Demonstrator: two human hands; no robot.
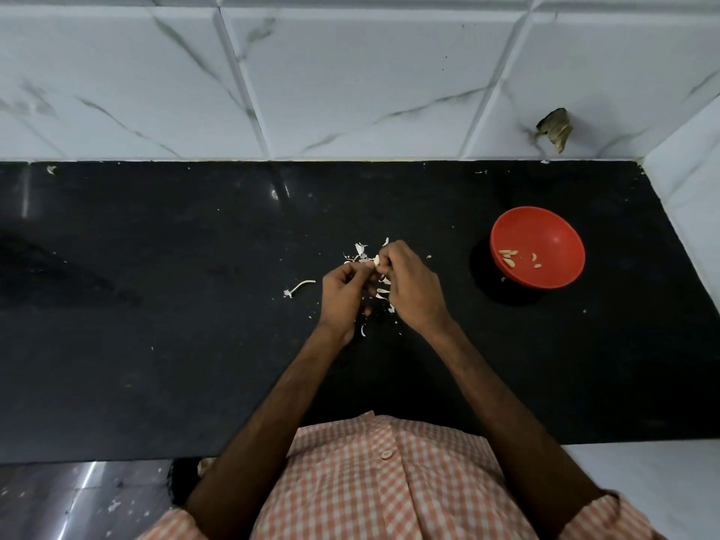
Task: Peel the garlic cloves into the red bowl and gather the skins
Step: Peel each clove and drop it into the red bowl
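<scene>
Mid-task. The left hand [343, 294] and right hand [409, 290] both have curled fingers pinching one garlic clove [376, 260] between the fingertips. The red bowl [545, 231] sits well right of the fingers and holds a few peeled cloves [508, 257], so several are done. Skins [360, 251] lie loose on the counter [156, 305] just beyond and under the fingers, with a stalk scrap [302, 286] to their left; none gathered yet. Can't tell if more unpeeled cloves remain. Left to do: finish this clove, bowl it, sweep the skins.
</scene>
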